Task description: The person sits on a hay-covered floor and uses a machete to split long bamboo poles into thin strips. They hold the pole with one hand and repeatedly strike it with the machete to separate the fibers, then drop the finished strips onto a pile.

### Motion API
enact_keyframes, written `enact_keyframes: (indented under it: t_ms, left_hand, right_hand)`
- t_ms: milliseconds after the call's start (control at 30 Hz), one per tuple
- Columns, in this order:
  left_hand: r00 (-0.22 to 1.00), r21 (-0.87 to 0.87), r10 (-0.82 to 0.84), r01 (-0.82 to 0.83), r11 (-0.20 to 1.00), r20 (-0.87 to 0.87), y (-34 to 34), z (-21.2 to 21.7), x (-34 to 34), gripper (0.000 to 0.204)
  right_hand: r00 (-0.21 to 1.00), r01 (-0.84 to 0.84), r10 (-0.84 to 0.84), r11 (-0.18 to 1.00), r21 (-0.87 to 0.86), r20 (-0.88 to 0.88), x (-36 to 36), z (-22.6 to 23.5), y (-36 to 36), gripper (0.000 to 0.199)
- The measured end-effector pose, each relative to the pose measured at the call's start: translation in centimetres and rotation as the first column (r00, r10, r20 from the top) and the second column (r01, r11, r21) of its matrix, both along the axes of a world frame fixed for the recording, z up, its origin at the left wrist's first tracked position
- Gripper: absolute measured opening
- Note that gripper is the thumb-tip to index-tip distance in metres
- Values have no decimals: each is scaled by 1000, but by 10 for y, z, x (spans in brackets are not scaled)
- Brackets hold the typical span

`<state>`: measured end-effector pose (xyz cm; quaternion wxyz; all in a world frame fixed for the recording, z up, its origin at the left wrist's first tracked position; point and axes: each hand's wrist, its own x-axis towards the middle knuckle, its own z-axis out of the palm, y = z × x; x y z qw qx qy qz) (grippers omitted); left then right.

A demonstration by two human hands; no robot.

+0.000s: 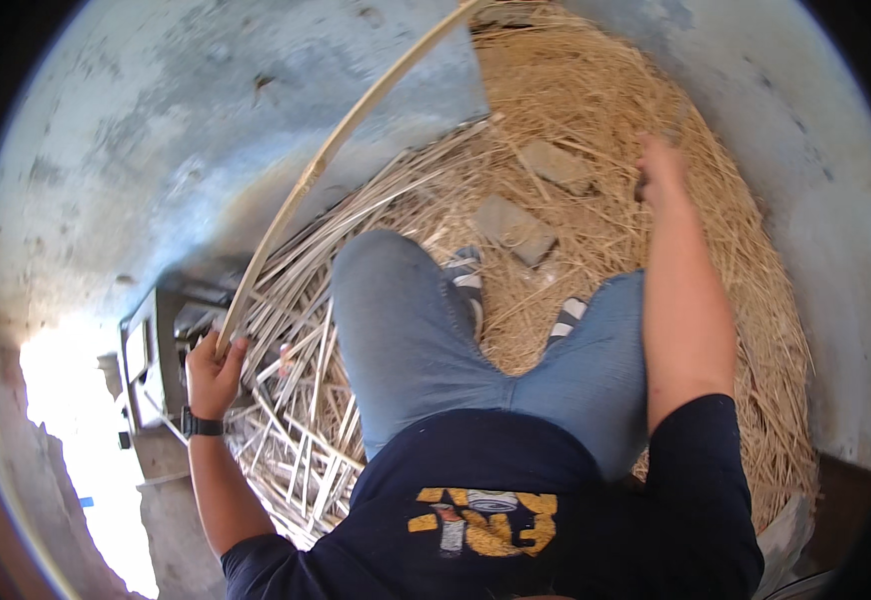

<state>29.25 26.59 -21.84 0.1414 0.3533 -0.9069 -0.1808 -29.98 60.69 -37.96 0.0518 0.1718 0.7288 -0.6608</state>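
Long pale strip (314,172) (bamboo or cane, I'd guess) is up in the air on the left side, running from the left hand (214,375) past the blue-grey wall (206,130) and out the top of the view. My main worry is the far end: it's out of sight and nothing visible props it up, so a small wrist twist could swing it into the wall. It looks bowed too, though the lens bends things, so can't swear to that. If it really is under tension, a loosened grip might let it whip.

Then there's the right hand (662,170), balled up around something dark (641,188), maybe a handle, too blurry to call. If that's a blade, a slip toward the knees (386,290) would be nasty, since they're bare denim with no guard. Also, open sandals (468,285) among loose shavings (596,90): splinters, easy.

As for the fingers: the left ones are closed on the strip near its lower end, thumb on the right side, the rest wrapped around the left. Can't tell if any of it pokes out below the palm. The right fingers are well apart from it, across the legs, over the shavings and beyond the two flat blocks (514,228).
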Motion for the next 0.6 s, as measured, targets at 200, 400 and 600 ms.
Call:
enact_keyframes:
  t_ms: [200,400,600]
  left_hand:
    - [937,44,343,-341,939,-60,-4,-97,116,36]
    - [758,36,641,-649,760,119,31,-175,257,46]
    - [444,-56,804,-862,504,395,98,-226,373,66]
  right_hand:
    - [987,-145,117,944,-297,-108,18,42,4,29]
    - [988,-156,154,953,-261,-29,39,54,-7,26]
    - [989,-134,145,946,-296,15,54,54,-27,20]
